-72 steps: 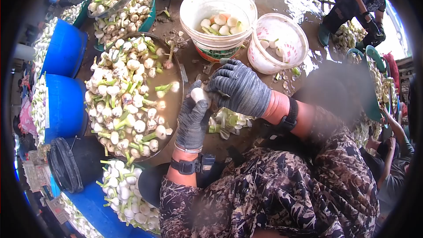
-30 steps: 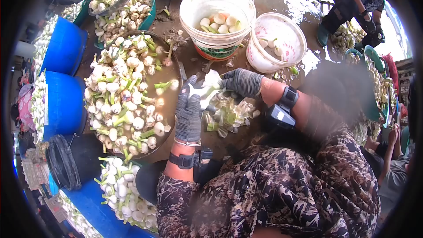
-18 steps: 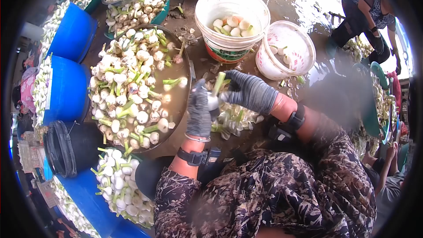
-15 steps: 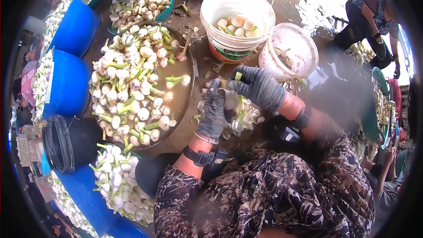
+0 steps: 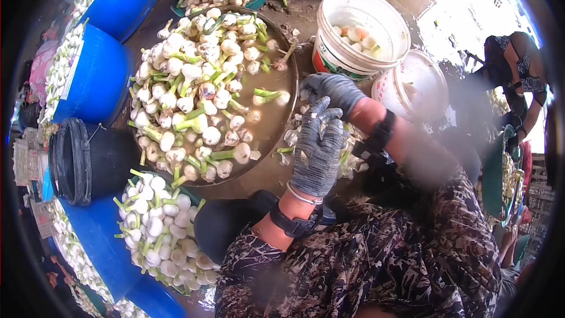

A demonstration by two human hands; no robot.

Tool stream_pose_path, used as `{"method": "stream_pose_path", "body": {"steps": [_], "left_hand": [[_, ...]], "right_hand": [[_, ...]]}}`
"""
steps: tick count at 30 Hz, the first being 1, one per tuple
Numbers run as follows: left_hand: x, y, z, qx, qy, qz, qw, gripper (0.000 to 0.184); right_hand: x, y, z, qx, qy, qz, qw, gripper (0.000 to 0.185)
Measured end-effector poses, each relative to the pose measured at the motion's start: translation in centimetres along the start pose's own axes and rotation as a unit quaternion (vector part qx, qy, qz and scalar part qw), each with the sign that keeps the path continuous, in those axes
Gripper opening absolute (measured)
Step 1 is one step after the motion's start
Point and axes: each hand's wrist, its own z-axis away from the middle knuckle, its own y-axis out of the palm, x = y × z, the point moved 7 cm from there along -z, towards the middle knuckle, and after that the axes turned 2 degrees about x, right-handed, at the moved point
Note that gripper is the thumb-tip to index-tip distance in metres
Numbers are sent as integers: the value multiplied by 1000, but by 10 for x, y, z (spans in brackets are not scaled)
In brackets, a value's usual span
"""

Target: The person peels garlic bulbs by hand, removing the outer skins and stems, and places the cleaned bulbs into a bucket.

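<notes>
Both hands wear grey knit gloves. My left hand (image 5: pixel 319 152) is raised over a pile of white garlic peelings (image 5: pixel 351 152), its fingers stretched out and pale bits of skin stuck to the glove. Just beyond it, my right hand (image 5: pixel 334 92) has curled fingers near the rim of a wide round basin (image 5: pixel 292 97). Whatever those fingers may hold is hidden. Murky water and a heap of garlic bulbs (image 5: pixel 194 91) with cut green stems fill the basin. Peeled bulbs (image 5: pixel 358 36) lie inside a white bucket (image 5: pixel 329 29) past my right hand.
A second white bucket (image 5: pixel 393 97) stands tilted at the right. Blue tubs (image 5: pixel 97 76) of garlic and a black bucket (image 5: pixel 109 162) line the left. Cleaned garlic (image 5: pixel 162 229) is heaped near my knee. Another person (image 5: pixel 518 62) bends over at the far right.
The view has swung left, so the basin and buckets sit farther right. My hands have separated: the left has turned and straightened its fingers, and the right has moved toward the basin rim.
</notes>
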Motion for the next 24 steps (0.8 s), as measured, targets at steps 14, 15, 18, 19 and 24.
{"method": "stream_pose_path", "body": {"steps": [14, 15, 18, 19, 24], "left_hand": [[40, -25, 2, -85, -234, 330, 911, 40], [50, -24, 1, -96, -270, 366, 885, 43], [40, -14, -1, -72, -275, 481, 829, 50], [39, -9, -4, -52, -263, 517, 813, 51], [43, 21, -5, 58, -246, 599, 760, 35]], "right_hand": [[7, 26, -35, -77, 7, -126, 989, 21], [5, 9, -19, -111, -15, -209, 972, 20], [12, -37, 39, -123, -21, -269, 955, 19], [11, -45, 56, -144, -51, -215, 965, 20], [13, -63, 104, -178, -57, -165, 968, 27]]}}
